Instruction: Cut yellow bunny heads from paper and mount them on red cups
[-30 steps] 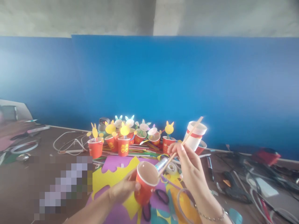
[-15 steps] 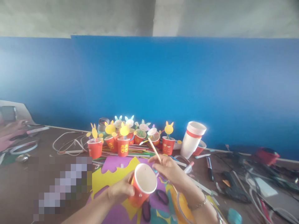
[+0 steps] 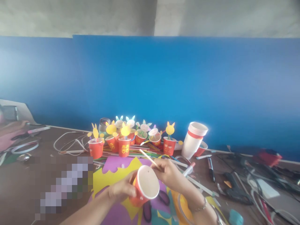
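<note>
My left hand (image 3: pixel 124 188) grips a red paper cup (image 3: pixel 134 200) from its left side. The cup is tilted with its white mouth toward me, and a small dark spot shows on its inner wall. Close behind the cup's rim, my right hand (image 3: pixel 167 175) pinches a slim pale wooden stick (image 3: pixel 147 157), whose free end points up and to the left. Beneath both hands lie purple paper (image 3: pixel 114 164) and yellow paper (image 3: pixel 105 179). Dark scissor handles (image 3: pixel 147 212) show partly below the cup.
Several red cups with paper rabbit figures, one with a yellow head (image 3: pixel 170 128), stand at the back. A leaning stack of paper cups (image 3: pixel 192 140) is right of them. A black glue gun (image 3: pixel 237 189), marker (image 3: pixel 211 168) and cables lie on the right.
My right hand has moved slightly down, and the stick has swung lower, its tip now further left and nearer the cup. The cup has shifted a little right.
</note>
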Demonstrator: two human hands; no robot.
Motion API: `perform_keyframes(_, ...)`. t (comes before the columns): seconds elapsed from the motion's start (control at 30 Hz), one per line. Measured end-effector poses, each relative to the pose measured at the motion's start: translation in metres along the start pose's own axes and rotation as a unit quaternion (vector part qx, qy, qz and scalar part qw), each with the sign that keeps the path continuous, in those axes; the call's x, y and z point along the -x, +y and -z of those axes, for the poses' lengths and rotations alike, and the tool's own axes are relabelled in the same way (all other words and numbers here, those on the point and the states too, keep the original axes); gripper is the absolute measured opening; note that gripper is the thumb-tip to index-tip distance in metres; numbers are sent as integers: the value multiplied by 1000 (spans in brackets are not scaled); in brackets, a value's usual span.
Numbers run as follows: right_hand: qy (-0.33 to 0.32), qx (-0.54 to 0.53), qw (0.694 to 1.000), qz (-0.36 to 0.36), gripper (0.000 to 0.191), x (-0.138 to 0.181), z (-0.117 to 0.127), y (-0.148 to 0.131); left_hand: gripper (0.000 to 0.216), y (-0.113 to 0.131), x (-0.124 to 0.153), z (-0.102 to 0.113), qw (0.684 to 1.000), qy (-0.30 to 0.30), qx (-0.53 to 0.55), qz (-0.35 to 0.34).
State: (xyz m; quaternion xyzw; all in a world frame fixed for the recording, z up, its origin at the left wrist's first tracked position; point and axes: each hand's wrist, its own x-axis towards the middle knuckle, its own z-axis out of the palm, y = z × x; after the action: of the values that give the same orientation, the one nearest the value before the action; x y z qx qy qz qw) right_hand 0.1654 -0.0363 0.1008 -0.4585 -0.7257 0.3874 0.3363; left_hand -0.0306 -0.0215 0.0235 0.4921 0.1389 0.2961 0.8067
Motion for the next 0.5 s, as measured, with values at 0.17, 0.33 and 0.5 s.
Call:
perform_keyframes(0.17, -51, -89, 991, -81, 11, -1, 2, 7, 75, 11, 0, 0, 995, -44, -84, 35)
perform_keyframes(0.33, -92, -200, 963, -155, 3, -2, 1, 18, 72, 19, 1, -1, 981, -38, -191, 18)
perform_keyframes(0.5, -116, -279, 927, -221, 6, -1, -7, 18, 70, 19, 0, -1, 966, -37, -255, -13)
